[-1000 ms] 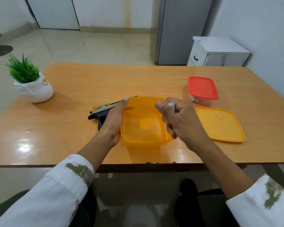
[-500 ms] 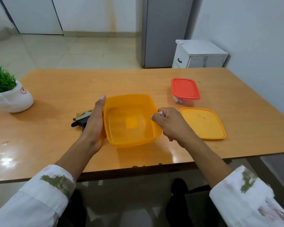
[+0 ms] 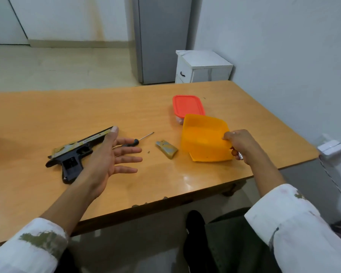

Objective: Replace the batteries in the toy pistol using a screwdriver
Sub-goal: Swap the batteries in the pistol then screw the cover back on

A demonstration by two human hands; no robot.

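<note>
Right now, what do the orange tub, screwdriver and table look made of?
The orange tub: likely plastic, semi-gloss, with smooth, evenly coloured thin walls. The screwdriver: thin shiny metal shaft; black handle, probably plastic or rubber. The table: wood or wood-look laminate, glossy; it shows bright glare patches.

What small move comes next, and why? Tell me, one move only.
Probably set the tilted orange plastic tub down at the right, by the red-lidded box. The right hand is tied up gripping it, while the black toy pistol, thin black-handled screwdriver and loose camouflage cover lie ready beside the open left hand.
</note>
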